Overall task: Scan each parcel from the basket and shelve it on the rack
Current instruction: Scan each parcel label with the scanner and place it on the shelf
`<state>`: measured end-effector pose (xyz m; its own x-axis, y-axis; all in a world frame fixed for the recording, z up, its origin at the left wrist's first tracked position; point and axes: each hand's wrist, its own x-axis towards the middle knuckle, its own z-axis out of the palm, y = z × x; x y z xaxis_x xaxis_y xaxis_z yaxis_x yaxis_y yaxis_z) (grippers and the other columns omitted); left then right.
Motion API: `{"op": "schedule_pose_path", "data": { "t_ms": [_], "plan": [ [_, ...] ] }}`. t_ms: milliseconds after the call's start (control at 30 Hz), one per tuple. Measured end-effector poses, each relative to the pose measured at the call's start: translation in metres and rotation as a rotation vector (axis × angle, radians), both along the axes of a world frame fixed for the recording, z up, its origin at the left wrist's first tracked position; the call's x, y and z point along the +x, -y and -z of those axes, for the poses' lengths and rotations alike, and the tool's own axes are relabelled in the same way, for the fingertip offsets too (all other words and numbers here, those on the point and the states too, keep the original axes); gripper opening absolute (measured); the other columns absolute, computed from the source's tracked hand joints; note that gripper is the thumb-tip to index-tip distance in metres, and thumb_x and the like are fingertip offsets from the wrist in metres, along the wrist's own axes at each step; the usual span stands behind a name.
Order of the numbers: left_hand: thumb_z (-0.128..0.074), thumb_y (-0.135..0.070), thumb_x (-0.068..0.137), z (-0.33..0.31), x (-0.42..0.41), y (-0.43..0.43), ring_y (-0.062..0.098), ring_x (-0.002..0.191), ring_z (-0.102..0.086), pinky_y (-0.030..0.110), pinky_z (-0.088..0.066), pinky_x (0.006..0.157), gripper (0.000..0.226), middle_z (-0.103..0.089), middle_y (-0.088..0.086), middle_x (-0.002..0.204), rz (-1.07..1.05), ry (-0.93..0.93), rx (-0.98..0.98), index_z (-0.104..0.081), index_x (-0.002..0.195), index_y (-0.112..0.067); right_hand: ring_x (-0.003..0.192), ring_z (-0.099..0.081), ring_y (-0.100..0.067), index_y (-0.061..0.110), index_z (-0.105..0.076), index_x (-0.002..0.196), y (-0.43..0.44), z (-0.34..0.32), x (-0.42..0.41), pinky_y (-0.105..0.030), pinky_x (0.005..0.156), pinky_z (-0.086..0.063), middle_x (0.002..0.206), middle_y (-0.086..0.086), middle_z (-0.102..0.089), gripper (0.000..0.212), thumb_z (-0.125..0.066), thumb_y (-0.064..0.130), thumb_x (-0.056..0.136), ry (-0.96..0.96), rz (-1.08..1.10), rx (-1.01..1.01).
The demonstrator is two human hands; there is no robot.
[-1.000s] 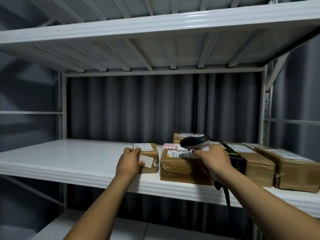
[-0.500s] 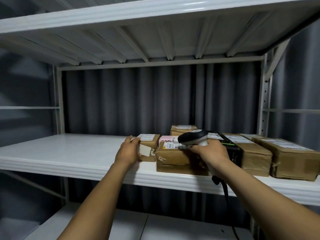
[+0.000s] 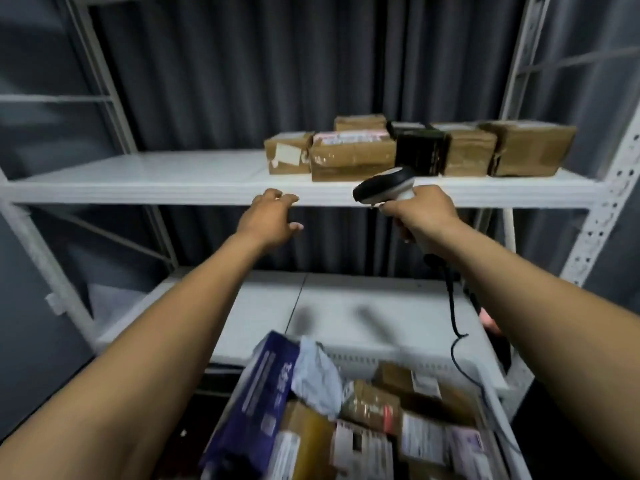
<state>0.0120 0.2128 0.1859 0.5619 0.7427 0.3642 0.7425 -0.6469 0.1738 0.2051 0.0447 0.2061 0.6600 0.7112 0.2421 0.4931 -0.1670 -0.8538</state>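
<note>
Several brown parcels sit in a row on the white rack shelf [image 3: 138, 178], the leftmost a small box [image 3: 288, 152] with a white label. My left hand [image 3: 268, 220] hangs empty in front of the shelf edge, fingers loosely spread, below that small box. My right hand [image 3: 420, 211] grips the handle of a white and black barcode scanner [image 3: 384, 185], whose cord [image 3: 453, 306] trails down. Below me, the white basket [image 3: 398, 358] holds several parcels, among them a blue box [image 3: 259, 396] and a grey bag [image 3: 317, 375].
A black box [image 3: 419, 150] stands among the brown parcels on the shelf. A lower white shelf [image 3: 270, 306] lies behind the basket. Rack uprights [image 3: 602, 209] rise at right and left. A dark corrugated wall is behind the rack.
My left hand has let go of the small box and drawn back below the shelf edge. The view has tilted down, bringing the basket into sight. The scanner has come back from the parcels.
</note>
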Motion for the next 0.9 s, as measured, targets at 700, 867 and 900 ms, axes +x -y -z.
{"op": "schedule_pose_path", "data": {
  "t_ms": [700, 867, 900],
  "plan": [
    [-0.061, -0.056, 0.084, 0.273, -0.151, 0.068, 0.034, 0.119, -0.052, 0.038, -0.044, 0.099, 0.071, -0.052, 0.017, 0.130, -0.250, -0.249, -0.608, -0.041, 0.138, -0.014, 0.074, -0.063, -0.019, 0.019, -0.068, 0.096, 0.048, 0.190, -0.122, -0.023, 0.055, -0.041, 0.084, -0.001, -0.069, 0.020, -0.070, 0.033, 0.081, -0.026, -0.194, -0.443],
    [-0.060, -0.057, 0.082, 0.307, -0.170, 0.058, 0.023, 0.109, -0.063, 0.028, -0.048, 0.093, 0.061, -0.065, 0.005, 0.125, -0.276, -0.042, -0.885, -0.052, 0.134, -0.026, 0.078, -0.067, -0.026, 0.019, -0.065, 0.087, 0.035, 0.216, -0.139, -0.034, 0.067, -0.052, 0.083, -0.006, -0.071, 0.018, -0.072, 0.032, 0.077, -0.162, -0.199, -0.436],
    [-0.063, -0.060, 0.077, 0.315, -0.171, 0.055, 0.019, 0.108, -0.064, 0.027, -0.048, 0.095, 0.068, -0.065, 0.001, 0.125, -0.285, 0.035, -0.971, -0.049, 0.137, -0.032, 0.078, -0.067, -0.028, 0.019, -0.063, 0.083, 0.032, 0.220, -0.142, -0.037, 0.068, -0.054, 0.082, -0.007, -0.070, 0.015, -0.072, 0.029, 0.076, -0.184, -0.194, -0.430]
  ]
}}
